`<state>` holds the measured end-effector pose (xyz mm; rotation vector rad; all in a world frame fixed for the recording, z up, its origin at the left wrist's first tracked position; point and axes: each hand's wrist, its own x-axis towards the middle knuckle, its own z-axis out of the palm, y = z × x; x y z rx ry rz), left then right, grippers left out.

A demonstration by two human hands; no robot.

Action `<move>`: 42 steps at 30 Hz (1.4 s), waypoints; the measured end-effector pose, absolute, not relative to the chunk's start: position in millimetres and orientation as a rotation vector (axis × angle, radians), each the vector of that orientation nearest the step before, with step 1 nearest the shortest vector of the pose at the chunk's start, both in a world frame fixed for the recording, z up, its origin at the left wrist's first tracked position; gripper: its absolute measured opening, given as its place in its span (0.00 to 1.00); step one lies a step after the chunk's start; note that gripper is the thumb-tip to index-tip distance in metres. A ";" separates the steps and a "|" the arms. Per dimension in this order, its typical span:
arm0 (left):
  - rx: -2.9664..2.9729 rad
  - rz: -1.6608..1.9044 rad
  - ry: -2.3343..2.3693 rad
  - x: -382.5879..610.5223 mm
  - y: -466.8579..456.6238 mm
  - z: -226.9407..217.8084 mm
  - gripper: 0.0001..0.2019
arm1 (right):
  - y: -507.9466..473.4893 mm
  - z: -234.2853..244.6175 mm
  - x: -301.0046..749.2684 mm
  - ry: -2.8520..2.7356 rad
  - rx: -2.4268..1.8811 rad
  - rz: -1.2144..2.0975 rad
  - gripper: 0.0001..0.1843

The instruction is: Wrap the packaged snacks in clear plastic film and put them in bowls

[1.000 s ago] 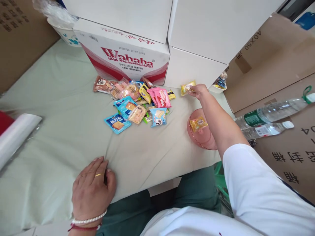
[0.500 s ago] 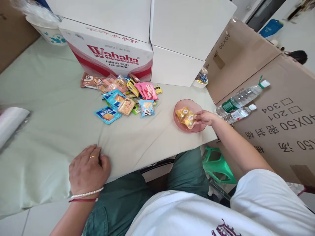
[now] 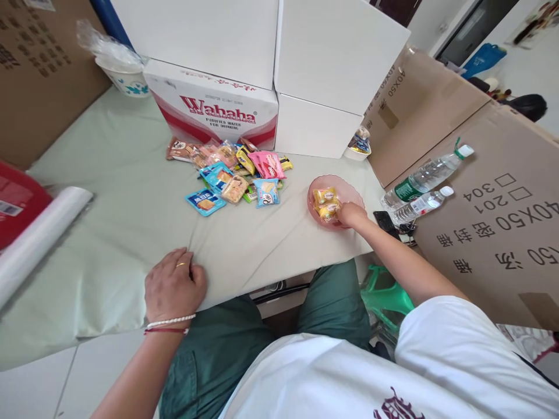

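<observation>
A pink see-through bowl (image 3: 315,215) sits on the cloth-covered table towards the right and holds two yellow snack packets (image 3: 325,196). My right hand (image 3: 350,215) reaches over the bowl's near right side, its fingers closed at the edge of the lower packet. The fingertips are partly hidden. My left hand (image 3: 175,285) rests back-up on the table's front edge, fingers curled in and nothing visible in them. A pile of wrapped snacks lies beyond it, with a blue packet (image 3: 205,201), a pink packet (image 3: 267,165) and a light blue packet (image 3: 266,192).
A Wahaha water carton (image 3: 213,110) and white boxes (image 3: 318,125) stand behind the snacks. Two water bottles (image 3: 425,177) are by the cardboard (image 3: 471,203) at right. A plastic roll (image 3: 43,244) lies at left; a green stool (image 3: 386,297) stands below.
My right hand has shifted slightly and turned over the bowl, and the lower packet sits closer under the upper one. The view has swung left; my left hand stays on the table edge.
</observation>
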<state>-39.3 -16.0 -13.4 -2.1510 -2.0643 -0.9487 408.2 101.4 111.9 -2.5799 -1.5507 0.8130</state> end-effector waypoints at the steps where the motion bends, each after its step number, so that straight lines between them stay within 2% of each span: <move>1: -2.158 -0.947 -2.061 -39.5 -16.2 -13.7 0.17 | 97.2 113.2 409.0 -1.606 -2.580 0.672 0.21; 5: -2.151 -0.943 -2.044 -39.9 -17.2 -15.4 0.17 | 58.8 108.4 412.0 -2.038 -2.236 0.126 0.21; 9: -2.126 -0.898 -2.051 -38.8 -16.8 -15.5 0.19 | 6.2 72.8 419.2 -2.249 -1.787 -0.105 0.22; 13: -2.128 -0.879 -2.049 -39.2 -15.5 -16.5 0.20 | 0.6 26.0 429.2 -2.207 -1.649 -0.271 0.21; 17: -2.129 -0.866 -2.051 -41.6 -14.4 -19.2 0.20 | 55.0 9.7 430.5 -2.172 -1.666 -0.226 0.26; 24: -2.112 -0.892 -2.042 -44.1 -14.3 -23.6 0.18 | 170.4 28.9 419.5 -2.232 -1.795 -0.103 0.29; 28: -2.090 -0.948 -2.062 -42.8 -13.8 -28.4 0.17 | 204.2 39.9 408.2 -2.231 -1.833 -0.054 0.31; 32: -2.064 -1.047 -2.161 -43.7 -19.3 -22.8 0.15 | 171.5 41.1 378.3 -2.176 -1.683 -0.050 0.31; 36: -2.096 -1.163 -2.458 -59.5 -13.5 0.2 0.16 | 80.9 23.3 361.0 -2.331 -1.274 0.057 0.24; 39: -2.044 -1.156 -2.638 -79.2 23.9 26.4 0.17 | 21.4 -1.4 372.3 -2.427 -1.212 0.118 0.26; 42: -1.913 -1.163 -2.626 -98.0 99.6 52.1 0.15 | -11.2 -24.2 388.5 -2.446 -1.279 0.033 0.30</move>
